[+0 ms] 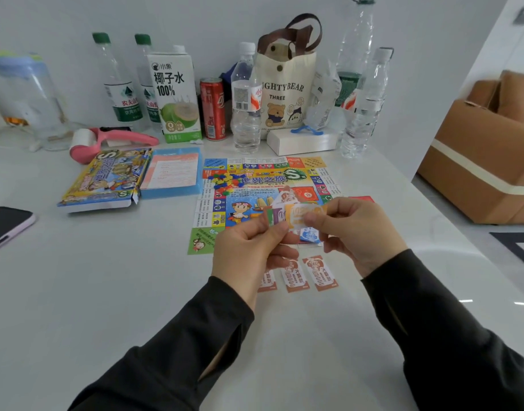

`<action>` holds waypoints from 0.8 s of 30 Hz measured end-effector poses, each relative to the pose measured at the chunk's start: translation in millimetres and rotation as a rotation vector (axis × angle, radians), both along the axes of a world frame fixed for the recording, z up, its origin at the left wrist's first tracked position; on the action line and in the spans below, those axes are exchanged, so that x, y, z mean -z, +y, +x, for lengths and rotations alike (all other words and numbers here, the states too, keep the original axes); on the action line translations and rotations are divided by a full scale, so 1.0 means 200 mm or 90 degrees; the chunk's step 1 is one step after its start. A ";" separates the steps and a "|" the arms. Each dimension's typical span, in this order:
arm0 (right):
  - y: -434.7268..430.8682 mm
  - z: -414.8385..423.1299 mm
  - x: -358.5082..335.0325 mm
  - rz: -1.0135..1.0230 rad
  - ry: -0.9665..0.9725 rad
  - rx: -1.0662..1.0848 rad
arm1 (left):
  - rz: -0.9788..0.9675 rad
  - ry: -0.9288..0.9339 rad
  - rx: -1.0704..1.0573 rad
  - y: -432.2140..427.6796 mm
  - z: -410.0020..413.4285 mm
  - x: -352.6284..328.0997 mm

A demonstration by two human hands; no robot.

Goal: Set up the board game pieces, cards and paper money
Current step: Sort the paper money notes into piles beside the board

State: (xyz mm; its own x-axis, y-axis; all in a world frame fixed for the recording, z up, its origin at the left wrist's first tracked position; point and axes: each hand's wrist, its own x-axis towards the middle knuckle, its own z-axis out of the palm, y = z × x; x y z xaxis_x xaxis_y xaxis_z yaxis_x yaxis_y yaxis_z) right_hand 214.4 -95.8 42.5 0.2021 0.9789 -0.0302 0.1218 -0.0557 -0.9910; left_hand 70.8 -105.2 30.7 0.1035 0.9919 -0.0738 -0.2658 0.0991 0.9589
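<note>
Three orange notes [294, 275] lie side by side on the white worktop [106, 292], nearest edge. Above them, left hand [248, 247] pinches a fan of paper money [280, 216]; right hand [355, 229] pinches its orange end. Beyond: game board [263, 185] flat, plastic pieces [223, 180] heaped on its left part. Game box [106, 179] further left.

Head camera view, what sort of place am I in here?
Probably a home: a white table against a wall, crowded with water bottles, a drink carton and a tote bag, with a cardboard box beside it. The left hand and right hand hold paper money over a game board.
</note>
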 end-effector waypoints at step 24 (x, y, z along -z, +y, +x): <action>0.01 0.08 -0.02 0.047 -0.155 -0.263 | -0.111 0.134 0.415 0.05 -0.09 -0.02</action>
